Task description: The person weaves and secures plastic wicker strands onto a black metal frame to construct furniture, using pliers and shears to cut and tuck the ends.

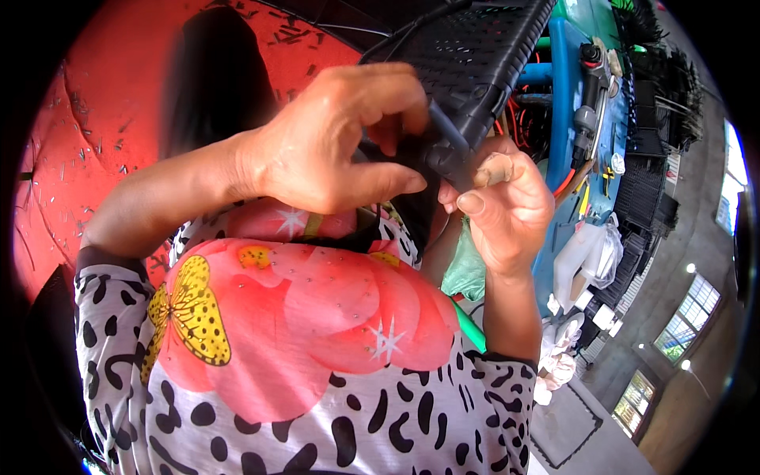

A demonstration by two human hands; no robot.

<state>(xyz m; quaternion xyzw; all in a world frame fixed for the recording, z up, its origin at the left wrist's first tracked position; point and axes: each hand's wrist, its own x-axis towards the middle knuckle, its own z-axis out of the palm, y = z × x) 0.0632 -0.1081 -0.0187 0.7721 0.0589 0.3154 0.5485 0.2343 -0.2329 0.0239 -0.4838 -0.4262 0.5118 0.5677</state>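
A black woven piece [475, 43], its surface and rail made of wrapped strips, reaches down to just in front of me. At its lower end a loose dark strip [448, 127] loops out from the rail. My left hand [336, 138] is at this loop, fingers curled round its upper part and thumb stretched out apart below. My right hand [507, 198] is closed at the rail's end, thumb and forefinger pinching the strip's lower part. Something tan covers part of a right finger. The exact contact inside the left fingers is hidden.
A red floor [111, 134] with scattered dark scraps lies at the left. To the right, a blue bench [562, 87] carries a power tool [587, 103] and white plastic bags [594, 257]. Stacked black woven pieces [633, 174] stand beyond it. A green bag [465, 269] hangs below my right hand.
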